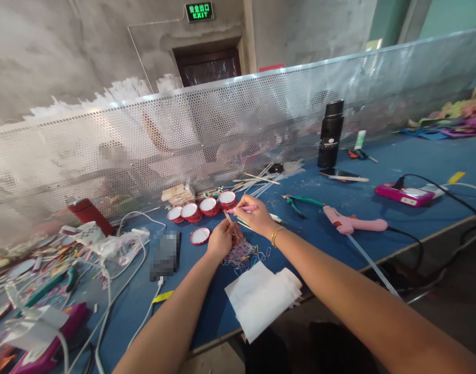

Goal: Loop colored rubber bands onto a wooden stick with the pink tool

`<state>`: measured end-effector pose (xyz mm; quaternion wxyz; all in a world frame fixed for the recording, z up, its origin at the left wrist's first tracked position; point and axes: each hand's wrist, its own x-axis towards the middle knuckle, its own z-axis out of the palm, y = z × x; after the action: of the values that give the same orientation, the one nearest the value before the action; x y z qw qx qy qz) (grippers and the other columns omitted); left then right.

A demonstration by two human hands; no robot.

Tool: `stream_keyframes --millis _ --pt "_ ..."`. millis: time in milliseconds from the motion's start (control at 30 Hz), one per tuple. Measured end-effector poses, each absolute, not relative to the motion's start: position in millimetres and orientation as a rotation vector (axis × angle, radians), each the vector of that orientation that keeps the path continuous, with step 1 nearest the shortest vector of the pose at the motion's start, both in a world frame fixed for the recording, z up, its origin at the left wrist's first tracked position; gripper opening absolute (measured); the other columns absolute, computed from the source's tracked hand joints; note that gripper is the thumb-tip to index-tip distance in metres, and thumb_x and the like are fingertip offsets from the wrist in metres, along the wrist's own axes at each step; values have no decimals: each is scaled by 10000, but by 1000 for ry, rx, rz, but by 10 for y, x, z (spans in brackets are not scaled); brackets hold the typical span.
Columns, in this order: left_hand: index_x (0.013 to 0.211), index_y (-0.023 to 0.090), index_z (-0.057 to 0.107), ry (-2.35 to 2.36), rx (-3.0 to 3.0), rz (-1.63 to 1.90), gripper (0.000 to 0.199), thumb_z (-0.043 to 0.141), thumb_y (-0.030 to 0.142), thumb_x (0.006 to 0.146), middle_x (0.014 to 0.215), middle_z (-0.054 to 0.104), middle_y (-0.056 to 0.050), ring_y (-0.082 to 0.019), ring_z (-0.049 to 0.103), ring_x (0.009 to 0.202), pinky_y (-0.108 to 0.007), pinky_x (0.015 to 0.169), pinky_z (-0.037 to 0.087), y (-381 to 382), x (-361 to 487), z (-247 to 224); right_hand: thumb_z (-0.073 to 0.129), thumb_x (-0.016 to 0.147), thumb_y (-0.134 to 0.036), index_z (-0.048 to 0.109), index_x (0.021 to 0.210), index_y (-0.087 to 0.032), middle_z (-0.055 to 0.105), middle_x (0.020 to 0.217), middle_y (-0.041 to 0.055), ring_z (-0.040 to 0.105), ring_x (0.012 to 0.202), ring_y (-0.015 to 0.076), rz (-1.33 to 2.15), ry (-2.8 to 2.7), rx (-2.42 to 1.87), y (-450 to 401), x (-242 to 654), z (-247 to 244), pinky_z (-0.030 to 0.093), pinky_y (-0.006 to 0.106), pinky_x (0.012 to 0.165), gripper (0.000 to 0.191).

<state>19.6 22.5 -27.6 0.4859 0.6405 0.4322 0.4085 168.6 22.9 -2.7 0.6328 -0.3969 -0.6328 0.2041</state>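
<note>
My right hand (257, 217) is closed around a pink pen (249, 208), its tip pointing left. Just below it, my left hand (221, 240) pinches a thin, pale, stick-like piece (227, 216), and the pen tip is close to that piece's upper end. Most of the piece is hidden by my fingers. Small colourful loops (241, 255) lie in a pile under both hands. Behind them stand several round red-rimmed pieces with white tops (209, 204). One flatter red-rimmed disc (200, 236) rests left of my left hand.
White sheets (261, 296) lie at the front edge. To the right are green-handled pliers (300, 201), a pink glue gun (353, 222), a black bottle (331, 135) and a pink power strip (405, 194). Cables and a phone (166, 255) lie left. A perforated metal screen (207, 135) bounds the back.
</note>
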Motion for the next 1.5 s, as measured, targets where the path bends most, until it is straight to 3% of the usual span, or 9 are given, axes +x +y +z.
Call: stream_keyframes --millis 1500 --pt "815 199 539 1052 1609 990 218 482 370 938 635 681 -21 -124 544 463 -228 471 370 277 168 -363 614 776 -329 543 662 -232 630 659 -18 565 642 163 438 -1465 -941 207 1693 -20 430 275 631 166"
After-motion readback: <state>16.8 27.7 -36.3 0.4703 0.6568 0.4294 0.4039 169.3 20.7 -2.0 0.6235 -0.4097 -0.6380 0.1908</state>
